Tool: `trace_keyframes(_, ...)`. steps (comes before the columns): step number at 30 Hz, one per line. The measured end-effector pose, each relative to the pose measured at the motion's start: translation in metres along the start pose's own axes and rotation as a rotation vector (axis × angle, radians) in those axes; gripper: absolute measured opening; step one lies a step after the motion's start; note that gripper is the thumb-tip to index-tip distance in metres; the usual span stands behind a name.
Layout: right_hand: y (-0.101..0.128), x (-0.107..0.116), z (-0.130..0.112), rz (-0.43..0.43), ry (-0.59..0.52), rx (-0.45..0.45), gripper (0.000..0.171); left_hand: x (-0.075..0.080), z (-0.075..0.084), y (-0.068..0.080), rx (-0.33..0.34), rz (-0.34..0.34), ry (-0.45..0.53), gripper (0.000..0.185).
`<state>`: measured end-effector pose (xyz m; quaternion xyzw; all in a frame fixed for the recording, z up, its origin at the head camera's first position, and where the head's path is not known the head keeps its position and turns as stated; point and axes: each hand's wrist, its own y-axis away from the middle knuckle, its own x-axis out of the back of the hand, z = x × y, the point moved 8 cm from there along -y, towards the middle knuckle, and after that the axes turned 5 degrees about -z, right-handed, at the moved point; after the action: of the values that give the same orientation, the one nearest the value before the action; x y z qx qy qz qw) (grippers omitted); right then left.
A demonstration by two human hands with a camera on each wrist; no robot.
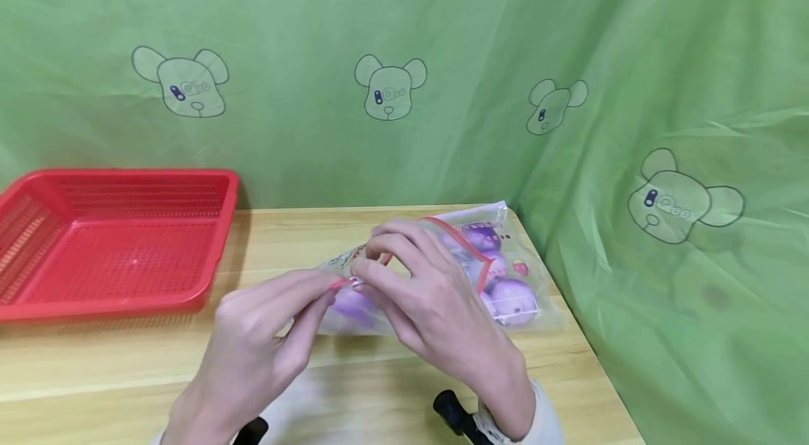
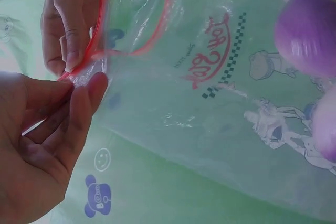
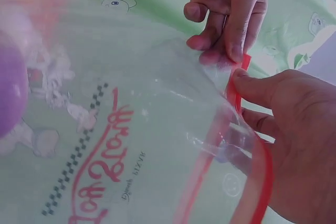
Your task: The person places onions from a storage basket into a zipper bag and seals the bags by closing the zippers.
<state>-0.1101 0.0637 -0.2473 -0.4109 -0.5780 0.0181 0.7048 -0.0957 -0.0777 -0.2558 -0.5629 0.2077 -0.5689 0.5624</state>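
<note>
Basket: red perforated plastic basket (image 1: 114,241) sits at the far left of the pale wooden table (image 1: 126,361), well apart from both hands, its open top facing up so that things could be dropped in from above.
Left hand: left hand (image 1: 253,347) has thumb and forefinger pressed together on the near corner of the red zip strip (image 2: 92,56); the pinch sits right at the strip's end, which I judge is what steadies that end of the seal.
Bag: clear plastic zip bag with red printed lettering and cartoon figures (image 1: 442,269) is held just above the table's right part, between the two hands, its mouth turned toward the person and its weighted end hanging away toward the green cloth.
Contents: round purple toys (image 1: 512,297) lie inside at the far end, away from the mouth, so the strip is free to be worked.
Right hand: right hand (image 1: 430,297) arches over the bag's top with fingertips clamped on the strip just beside the left pinch; the wrist views show the strip's two red lines parted further along.
Backdrop: green cloth with bear-head outlines (image 1: 388,87) hangs behind and to the right.
</note>
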Motion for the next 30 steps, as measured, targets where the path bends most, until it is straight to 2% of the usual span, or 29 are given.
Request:
trace_keyframes(4, 0.0, 0.005, -0.002, -0.005, 0.028, -0.003, 0.015, 0.009, 0.004, -0.002, -0.019, 0.047, -0.003, 0.028)
trace_keyframes(13, 0.002, 0.006, 0.0, -0.001, 0.032, -0.011, 0.017, 0.012, 0.004, -0.004, -0.027, 0.052, 0.02, 0.027)
trace_keyframes(18, 0.0, 0.005, -0.001, 0.001, 0.024, -0.005, 0.017, 0.016, 0.003, -0.003, -0.039, 0.098, 0.013, 0.024)
trace_keyframes(25, -0.007, 0.003, -0.002, 0.05, -0.031, 0.014, 0.016, 0.026, 0.001, 0.001, -0.05, 0.198, 0.023, 0.017)
trace_keyframes(30, -0.006, -0.002, 0.002, 0.072, -0.109, -0.039, 0.018, 0.025, -0.001, 0.0, -0.009, 0.188, 0.044, 0.014)
